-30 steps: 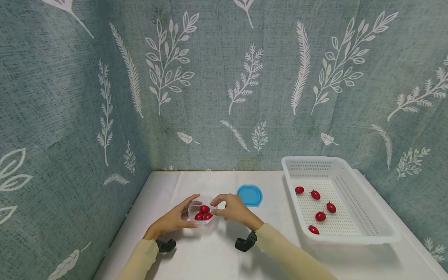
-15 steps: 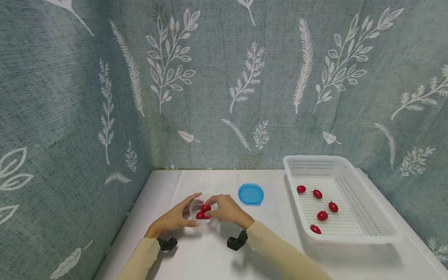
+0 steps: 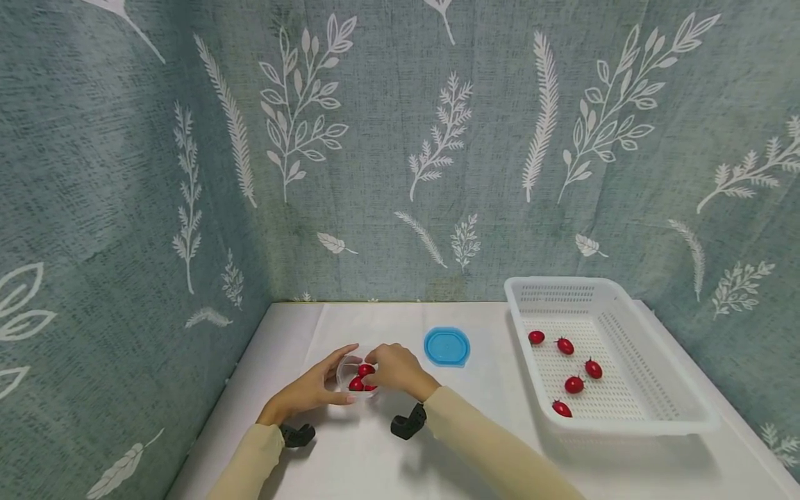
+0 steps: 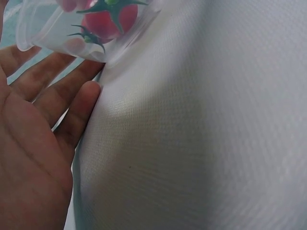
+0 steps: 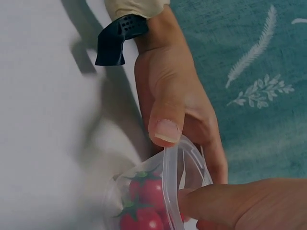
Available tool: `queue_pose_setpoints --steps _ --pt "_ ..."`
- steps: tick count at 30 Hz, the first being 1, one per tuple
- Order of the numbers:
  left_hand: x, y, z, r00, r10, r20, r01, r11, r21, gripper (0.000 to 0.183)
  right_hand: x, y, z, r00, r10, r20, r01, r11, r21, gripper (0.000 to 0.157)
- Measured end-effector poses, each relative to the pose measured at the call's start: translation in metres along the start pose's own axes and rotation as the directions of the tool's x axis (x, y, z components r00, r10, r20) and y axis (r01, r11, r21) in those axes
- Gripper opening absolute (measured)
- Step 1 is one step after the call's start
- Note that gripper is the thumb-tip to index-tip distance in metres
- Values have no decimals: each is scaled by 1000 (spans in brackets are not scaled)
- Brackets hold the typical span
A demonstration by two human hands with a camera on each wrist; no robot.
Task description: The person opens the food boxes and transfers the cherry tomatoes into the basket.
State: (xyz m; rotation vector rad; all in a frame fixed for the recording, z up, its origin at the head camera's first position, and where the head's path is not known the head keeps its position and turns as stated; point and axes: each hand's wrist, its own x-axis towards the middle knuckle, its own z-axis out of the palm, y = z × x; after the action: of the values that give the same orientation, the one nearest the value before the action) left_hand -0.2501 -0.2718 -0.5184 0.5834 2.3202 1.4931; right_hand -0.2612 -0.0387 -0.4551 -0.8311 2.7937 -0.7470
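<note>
Leaf-patterned fabric [image 3: 375, 139]: rises beyond the far and left table edges.
White table [image 3: 350, 465]: surface extends on the near side of both hands.
White basket [image 3: 631, 428]: near the right table edge; stretch of tabletop on its left.
Left hand [image 3: 312, 387]: cupped round the clear container [image 5: 170, 191], thumb at rim.
Right hand [image 3: 403, 369]: fingers in the container's mouth; cannot tell whether they pinch anything.
Clear container: left of table centre, well apart from basket.
Blue lid [image 3: 446, 346]: flat, near the right hand.
Red tomatoes [image 3: 357, 384]: some in container, five in basket.
Versus one second ago: right hand moved leftward, further over the container; basket tomatoes unchanged.
</note>
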Motion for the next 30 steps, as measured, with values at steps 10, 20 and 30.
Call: queue_pose_setpoints --steps 10,20,30 --pt "-1 -3 1 1000 12 9 -12 1000 -9 104 2 -8 4 999 44 -23 -47 991 -123 20" --pt "0 -1 1 1000 15 -5 -15 1000 -16 102 2 -12 7 998 38 -56 -49 974 -220 17" --pt "-2 -1 -1 998 54 13 -54 998 -12 104 0 -19 4 997 76 -26 -80 962 -260 26"
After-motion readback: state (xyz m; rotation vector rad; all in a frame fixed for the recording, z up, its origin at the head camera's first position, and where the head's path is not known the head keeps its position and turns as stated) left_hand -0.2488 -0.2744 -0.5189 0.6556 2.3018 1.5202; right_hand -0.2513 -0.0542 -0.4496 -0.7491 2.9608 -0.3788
